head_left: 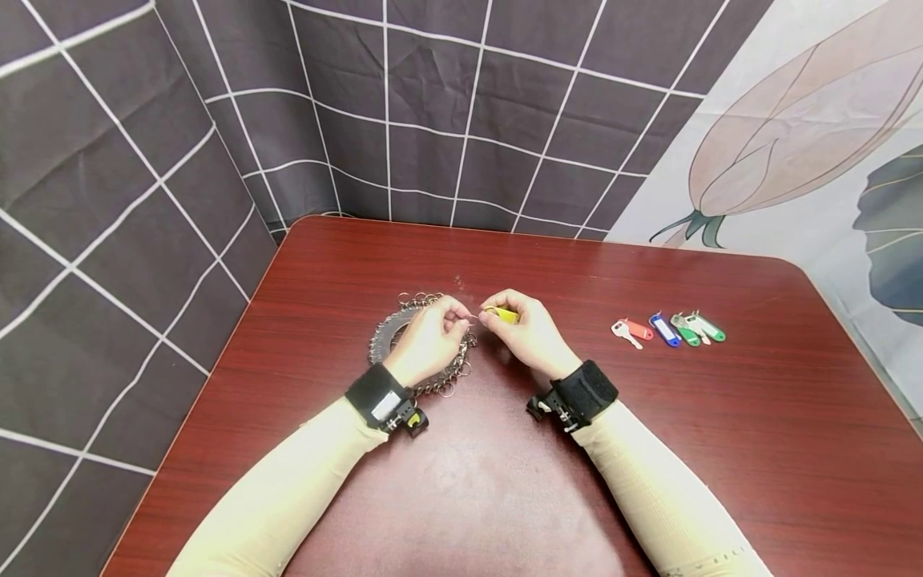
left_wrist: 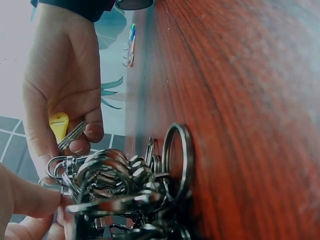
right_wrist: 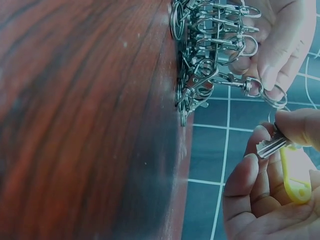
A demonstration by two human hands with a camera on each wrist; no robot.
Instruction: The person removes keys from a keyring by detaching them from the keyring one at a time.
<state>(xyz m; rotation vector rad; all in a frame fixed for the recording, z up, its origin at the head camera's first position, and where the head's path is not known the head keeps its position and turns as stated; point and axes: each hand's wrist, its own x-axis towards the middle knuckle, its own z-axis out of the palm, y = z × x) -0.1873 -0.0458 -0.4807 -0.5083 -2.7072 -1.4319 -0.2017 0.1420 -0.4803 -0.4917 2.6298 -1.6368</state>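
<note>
A round metal ring [head_left: 388, 330] with many swivel clips and split rings lies on the table, partly under my left hand [head_left: 436, 330]. My left thumb and fingers pinch a split ring [right_wrist: 276, 96] that hangs from one swivel clip [right_wrist: 246, 86]. Close by, my right hand [head_left: 528, 330] grips a key [right_wrist: 273, 146] with a yellow key tag [right_wrist: 296, 177]; the thumb presses at the key's head. A thin wire loop from the tagged key meets the split ring between the fingertips. Whether the two are linked I cannot tell.
Right of my hands lie a key [head_left: 626, 333] with a red tag [head_left: 638, 329], a blue tag [head_left: 664, 330], and green tags [head_left: 710, 327] with keys. The table's far edge [head_left: 461, 227] runs along a dark checked curtain [head_left: 433, 104].
</note>
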